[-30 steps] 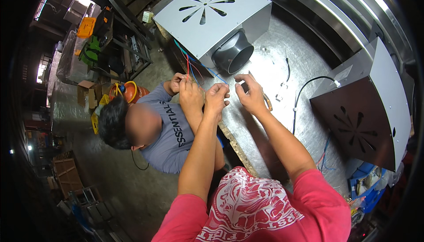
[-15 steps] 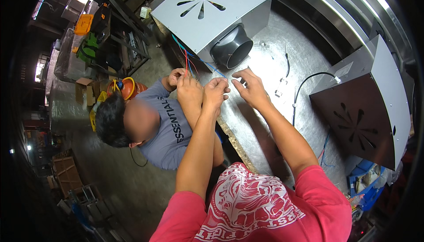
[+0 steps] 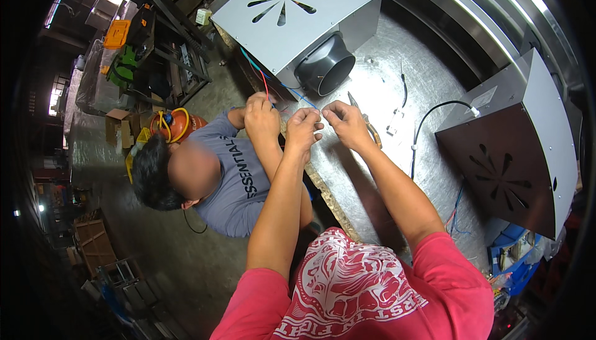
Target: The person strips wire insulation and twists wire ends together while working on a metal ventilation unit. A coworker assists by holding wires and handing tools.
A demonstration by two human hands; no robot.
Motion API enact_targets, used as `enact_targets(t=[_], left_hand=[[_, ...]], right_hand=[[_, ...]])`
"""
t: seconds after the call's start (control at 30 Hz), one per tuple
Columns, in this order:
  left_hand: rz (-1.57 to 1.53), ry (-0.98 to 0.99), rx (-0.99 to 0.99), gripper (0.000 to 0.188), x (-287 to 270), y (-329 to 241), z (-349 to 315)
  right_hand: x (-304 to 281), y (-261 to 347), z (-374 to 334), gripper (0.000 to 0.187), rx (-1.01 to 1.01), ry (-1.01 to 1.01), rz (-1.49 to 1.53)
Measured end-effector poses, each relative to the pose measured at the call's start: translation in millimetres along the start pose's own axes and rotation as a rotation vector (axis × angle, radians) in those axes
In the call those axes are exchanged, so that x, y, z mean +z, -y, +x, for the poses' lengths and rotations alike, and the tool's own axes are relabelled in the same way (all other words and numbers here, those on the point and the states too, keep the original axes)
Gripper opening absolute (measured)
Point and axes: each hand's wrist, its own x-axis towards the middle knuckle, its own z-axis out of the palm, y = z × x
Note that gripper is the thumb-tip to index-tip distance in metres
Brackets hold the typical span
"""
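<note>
Blue wire (image 3: pixel 304 97) — pinched by both hands.

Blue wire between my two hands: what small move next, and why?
Probably draw the blue wire taut. Your left hand and right hand pinch something too small to make out, and the wire runs slack back to the grey box.

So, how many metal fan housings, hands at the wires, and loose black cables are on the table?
Grey metal fan housings: 2
Hands at the wires: 3, left hand, right hand, co-worker's hand
Black cables: 2
Total: 7
</note>
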Motion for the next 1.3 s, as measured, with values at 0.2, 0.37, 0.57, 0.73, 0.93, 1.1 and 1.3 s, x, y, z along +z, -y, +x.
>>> enact_targets(t=[0.2, 0.37, 0.57, 0.73, 0.93, 1.1, 1.3], left_hand=[[-0.084, 0.036, -0.006, 0.013, 0, 3, 1], [0.014, -0.029, 0.039, 0.014, -2, 11, 4], [0.256, -0.1, 0.197, 0.016, -4, 22, 5], [0.478, -0.236, 0.34, 0.021, -13, 25, 3], [0.554, -0.259, 0.422, 0.029, -15, 32, -3], [0.451, -0.223, 0.315, 0.032, -12, 32, -11], [0.376, -0.196, 0.332, 0.031, -15, 31, -10]], right_hand=[[5, 7, -12, 0.024, 0.056, -0.005, -0.023], [8, -2, -7, 0.032, 0.133, -0.082, -0.014], [10, -5, 52, 0.032, 0.186, 0.262, 0.145], [19, -6, 67, 0.023, 0.315, 0.388, 0.277], [28, -22, 63, 0.02, 0.348, 0.269, 0.391], [31, -21, 57, 0.021, 0.373, 0.218, 0.451], [28, -11, 52, 0.016, 0.385, 0.238, 0.524]])
